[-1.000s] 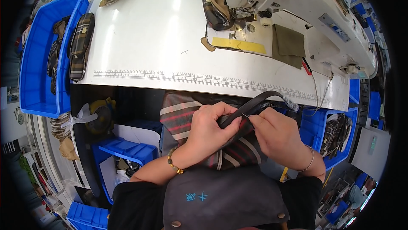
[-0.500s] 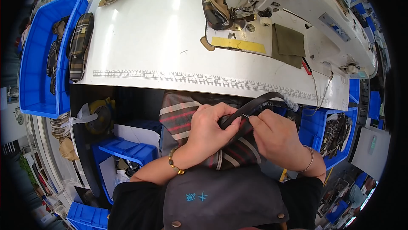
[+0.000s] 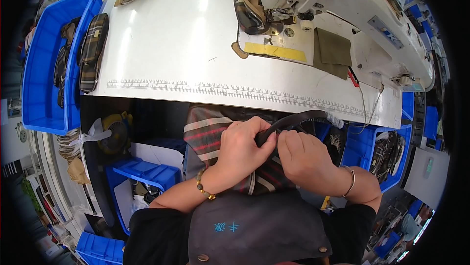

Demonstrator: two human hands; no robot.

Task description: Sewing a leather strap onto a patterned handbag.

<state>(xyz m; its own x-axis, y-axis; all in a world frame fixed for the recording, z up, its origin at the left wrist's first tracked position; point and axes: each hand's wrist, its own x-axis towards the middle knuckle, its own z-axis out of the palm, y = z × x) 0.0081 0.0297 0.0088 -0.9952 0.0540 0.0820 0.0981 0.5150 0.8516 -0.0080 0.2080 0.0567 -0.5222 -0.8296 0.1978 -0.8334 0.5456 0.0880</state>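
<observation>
Over my lap, in front of the table, lies dark striped fabric (image 3: 209, 140) with red and pale bands. A curved black strap (image 3: 306, 115) rises above it, its far end wrapped in clear plastic (image 3: 334, 120). My left hand (image 3: 245, 145) is closed on the strap, pinching it between thumb and fingers. Right beside it, my right hand (image 3: 303, 157) is closed with its fingertips against the strap. Whatever those fingers grip is hidden behind them.
A white sewing machine (image 3: 382, 25) stands on the white table (image 3: 161, 59), with a plaid pouch (image 3: 249, 8) by its needle. Another plaid pouch (image 3: 93, 52) sits at the left edge beside a blue bin (image 3: 46, 93). An olive cloth (image 3: 332, 52) lies on the machine bed.
My right hand has moved left and turned inward, close to my left hand. The thin dark tip at its fingers is now out of sight. The strap's arch has flattened slightly.
</observation>
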